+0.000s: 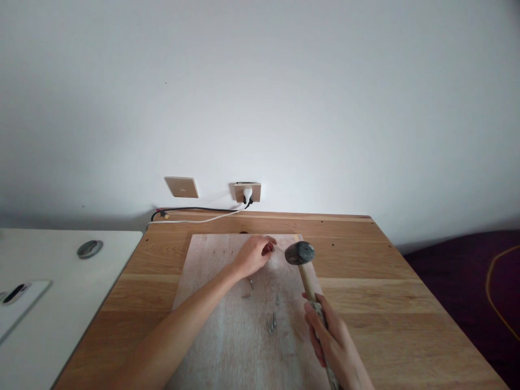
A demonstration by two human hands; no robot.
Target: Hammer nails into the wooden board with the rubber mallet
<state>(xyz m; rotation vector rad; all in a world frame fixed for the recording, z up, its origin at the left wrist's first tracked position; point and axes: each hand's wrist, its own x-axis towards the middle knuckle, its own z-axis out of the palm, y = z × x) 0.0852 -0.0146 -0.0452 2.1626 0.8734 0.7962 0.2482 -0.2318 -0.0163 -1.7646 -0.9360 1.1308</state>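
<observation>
Pinching a nail upright on the board with left hand. Gripping the hammer handle tightly with right hand, head hovering just beside the nail.

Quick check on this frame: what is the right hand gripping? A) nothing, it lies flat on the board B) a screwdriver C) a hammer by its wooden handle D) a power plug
C: the right hand is closed around the wooden handle of the hammer, whose dark head is up near the left hand over the pale board.
</observation>
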